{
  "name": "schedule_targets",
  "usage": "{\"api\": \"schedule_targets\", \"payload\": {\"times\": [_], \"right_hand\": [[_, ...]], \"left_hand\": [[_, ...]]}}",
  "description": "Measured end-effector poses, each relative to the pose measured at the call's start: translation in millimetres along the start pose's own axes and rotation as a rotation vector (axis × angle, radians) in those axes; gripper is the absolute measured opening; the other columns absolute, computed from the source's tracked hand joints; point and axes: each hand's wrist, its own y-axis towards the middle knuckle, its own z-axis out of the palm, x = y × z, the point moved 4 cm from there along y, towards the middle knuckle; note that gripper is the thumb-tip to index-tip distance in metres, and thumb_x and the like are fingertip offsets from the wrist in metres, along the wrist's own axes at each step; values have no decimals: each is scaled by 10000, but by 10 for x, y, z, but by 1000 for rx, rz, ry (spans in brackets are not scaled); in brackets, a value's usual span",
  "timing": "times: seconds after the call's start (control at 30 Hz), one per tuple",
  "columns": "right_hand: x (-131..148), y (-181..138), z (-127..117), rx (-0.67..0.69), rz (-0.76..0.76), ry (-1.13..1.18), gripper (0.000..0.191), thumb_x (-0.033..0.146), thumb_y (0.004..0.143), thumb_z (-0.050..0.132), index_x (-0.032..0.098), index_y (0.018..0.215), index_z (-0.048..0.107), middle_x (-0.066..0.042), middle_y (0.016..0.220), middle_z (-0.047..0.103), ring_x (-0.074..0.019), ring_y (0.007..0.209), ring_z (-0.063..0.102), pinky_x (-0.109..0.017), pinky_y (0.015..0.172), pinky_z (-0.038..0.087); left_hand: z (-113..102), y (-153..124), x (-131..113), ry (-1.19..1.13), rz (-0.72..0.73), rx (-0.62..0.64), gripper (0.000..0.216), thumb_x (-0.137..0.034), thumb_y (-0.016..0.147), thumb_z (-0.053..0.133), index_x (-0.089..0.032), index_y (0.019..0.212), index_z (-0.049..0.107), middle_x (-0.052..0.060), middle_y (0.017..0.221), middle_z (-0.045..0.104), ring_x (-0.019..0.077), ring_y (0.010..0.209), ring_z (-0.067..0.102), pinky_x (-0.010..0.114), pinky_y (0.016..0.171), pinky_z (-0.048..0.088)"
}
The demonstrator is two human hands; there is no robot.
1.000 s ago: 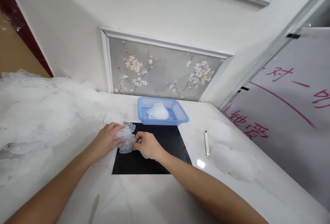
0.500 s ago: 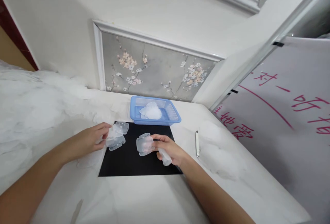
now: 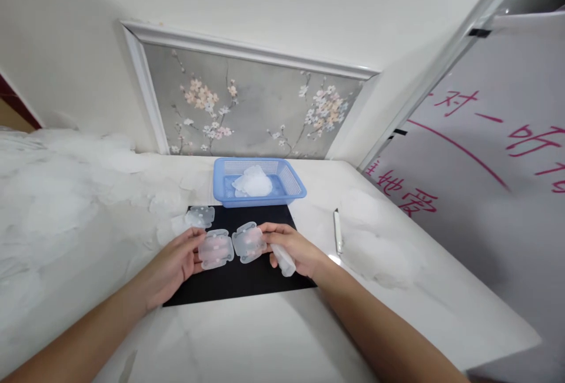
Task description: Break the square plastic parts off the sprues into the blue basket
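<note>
Over a black mat (image 3: pixel 247 277) on a white marble table, my left hand (image 3: pixel 176 262) pinches a translucent plastic piece (image 3: pixel 215 249) with small studs. My right hand (image 3: pixel 293 247) pinches a second translucent piece (image 3: pixel 249 241) right beside the first, their edges almost touching. A small clear tube-like object (image 3: pixel 283 261) is tucked under my right fingers. A third translucent piece (image 3: pixel 199 216) lies at the mat's far left corner. Behind the mat stands a blue plastic basket (image 3: pixel 291 182) with more such pieces inside.
A heap of translucent plastic pieces (image 3: pixel 66 195) covers the table's left side. A smaller pile (image 3: pixel 375 242) lies to the right, with a slim metal tool (image 3: pixel 338 231) beside it. A whiteboard with red writing (image 3: pixel 485 153) leans at the right. A wall with a floral panel (image 3: pixel 247 106) is behind.
My hands separated, each with one plastic piece, then the left brought its piece back beside the right one. One piece was left at the mat's far left corner. The view turned left.
</note>
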Motion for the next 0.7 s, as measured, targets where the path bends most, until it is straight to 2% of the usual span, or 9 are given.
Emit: {"api": "schedule_targets", "payload": {"times": [0.13,0.3,0.43,0.57,0.7], "right_hand": [[-5,-17,15,14,10,1,272,334,685,749,167,885,671,-27,734,665,-137,597,643,-162,374,443],[-6,-26,3,8,25,-19,259,335,700,738,168,883,665,-8,697,657,-78,447,551,-165,370,423],[-6,-27,-5,-9,19,-36,283,325,703,725,170,931,661,-4,734,654,-81,483,564,-164,386,439],[31,-21,-35,-78,-118,-52,439,284,705,696,241,1138,629,1,832,662,-116,623,604,-177,430,468],[63,-24,-71,-154,-158,-154,268,313,739,600,184,938,726,-46,878,688,-111,597,574,-189,417,433]], "left_hand": [[19,6,-24,-15,-6,37,176,-235,834,630,-217,994,558,30,970,682,184,866,669,349,819,556],[18,-40,-36,13,-3,63,319,-203,805,590,-223,1120,541,52,1047,695,211,943,668,366,852,543],[3,-58,-35,68,-4,68,550,-123,724,559,-250,1254,490,45,1089,704,231,1005,665,388,901,522],[28,-65,-60,128,21,116,666,-111,686,574,-279,1321,462,37,1108,709,257,1089,642,419,975,482],[43,-54,-55,215,43,151,589,-164,699,656,-261,1268,543,56,1145,704,274,1145,611,403,1005,449]]}}
